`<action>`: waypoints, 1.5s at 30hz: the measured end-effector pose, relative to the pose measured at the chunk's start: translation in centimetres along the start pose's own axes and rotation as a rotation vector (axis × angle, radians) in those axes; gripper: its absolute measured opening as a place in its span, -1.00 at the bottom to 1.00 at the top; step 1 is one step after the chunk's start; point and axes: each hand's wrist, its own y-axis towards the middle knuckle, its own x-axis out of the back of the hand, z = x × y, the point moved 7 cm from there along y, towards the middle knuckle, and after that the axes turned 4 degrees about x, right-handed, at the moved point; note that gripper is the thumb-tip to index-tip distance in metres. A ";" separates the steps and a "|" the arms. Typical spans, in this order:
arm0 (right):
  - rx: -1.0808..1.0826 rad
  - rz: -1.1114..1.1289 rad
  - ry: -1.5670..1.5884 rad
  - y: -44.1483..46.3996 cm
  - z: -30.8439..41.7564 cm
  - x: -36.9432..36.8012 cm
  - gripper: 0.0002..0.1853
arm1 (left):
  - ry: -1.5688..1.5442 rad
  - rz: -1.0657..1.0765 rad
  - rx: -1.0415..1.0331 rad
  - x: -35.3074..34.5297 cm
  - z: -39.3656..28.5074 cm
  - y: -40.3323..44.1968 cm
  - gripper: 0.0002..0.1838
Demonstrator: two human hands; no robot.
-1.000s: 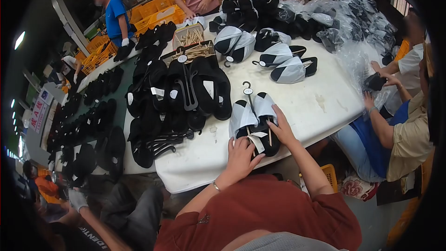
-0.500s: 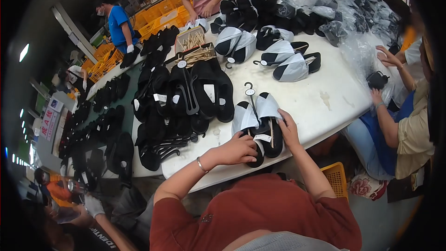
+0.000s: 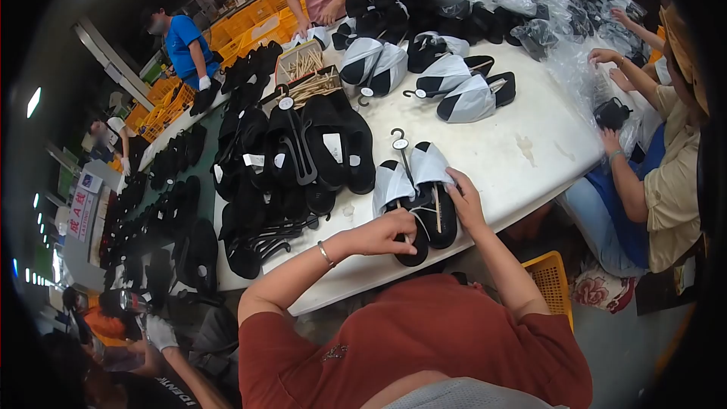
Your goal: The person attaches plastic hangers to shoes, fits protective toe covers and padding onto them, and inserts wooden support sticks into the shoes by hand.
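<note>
A pair of black flat shoes (image 3: pixel 444 223) lies before me, with white paper (image 3: pixel 430 160) over the toes. A black hanger (image 3: pixel 399 142) with a round white tag joins them at the toe end. In the right shoe, a thin wooden stick (image 3: pixel 438 208) runs lengthwise. My left hand (image 3: pixel 381 233) is closed over the rear of the left shoe, where another stick appears to run into its curled fingers; the exact grip is partly hidden. Against the outer side of the right shoe, my right hand (image 3: pixel 467 201) grips its edge, fingertips by the paper.
Left of the pair lie black shoes (image 3: pixel 333 148) on hangers and loose black hangers (image 3: pixel 269 238). Behind them, boxes hold wooden sticks (image 3: pixel 314 89). More paper-covered shoes (image 3: pixel 473 98) lie farther back. Plastic-wrapped shoes are heaped at right, beside a co-worker's hands (image 3: pixel 609 140). A yellow basket (image 3: pixel 549 284) stands below.
My left hand has curled more tightly over the left shoe's rear. A white label seen between the shoes earlier no longer shows. My right hand stays at the right shoe.
</note>
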 end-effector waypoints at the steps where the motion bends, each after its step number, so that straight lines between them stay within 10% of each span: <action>1: -0.007 -0.002 0.000 0.0 0.0 0.0 -0.55 | -0.005 0.005 0.002 -0.3 -0.4 -0.3 -0.68; 9: 0.006 -0.006 -0.136 0.0 -0.4 -0.1 -0.60 | -0.100 -0.571 0.032 0.5 -2.5 -2.3 -0.84; 13: -0.074 -0.019 -0.104 0.0 0.0 0.0 -0.60 | -0.345 -1.241 0.161 3.2 -2.1 -5.7 -0.87; 15: -0.088 -0.013 -0.090 0.1 0.1 0.0 -0.59 | 0.134 -1.432 -0.089 3.9 -7.3 -7.5 -0.78; 17: -0.088 -0.009 -0.082 -0.4 0.5 0.1 -0.59 | -0.151 -1.431 -0.396 4.1 -10.5 -9.2 -0.63; 21: 0.127 -0.058 -0.205 -0.3 3.8 1.3 -0.64 | 0.048 -0.825 0.066 3.7 -14.1 -8.5 -0.65; 23: 0.193 0.097 -0.265 -0.2 8.2 1.9 -0.70 | -0.329 -0.296 0.197 0.7 -11.7 -5.8 -0.64; 28: 0.365 0.718 -0.421 -0.7 11.3 0.0 -0.74 | -0.433 0.050 0.149 -7.9 -7.4 -0.2 -0.59; 37: 0.403 1.574 -1.026 0.3 13.1 -5.8 -0.78 | -0.284 -0.230 0.207 -10.3 -5.0 1.8 -0.35; 45: 0.114 1.729 -0.571 0.9 10.9 -7.3 -0.75 | -0.378 -0.442 0.312 -11.3 -0.2 0.1 -0.52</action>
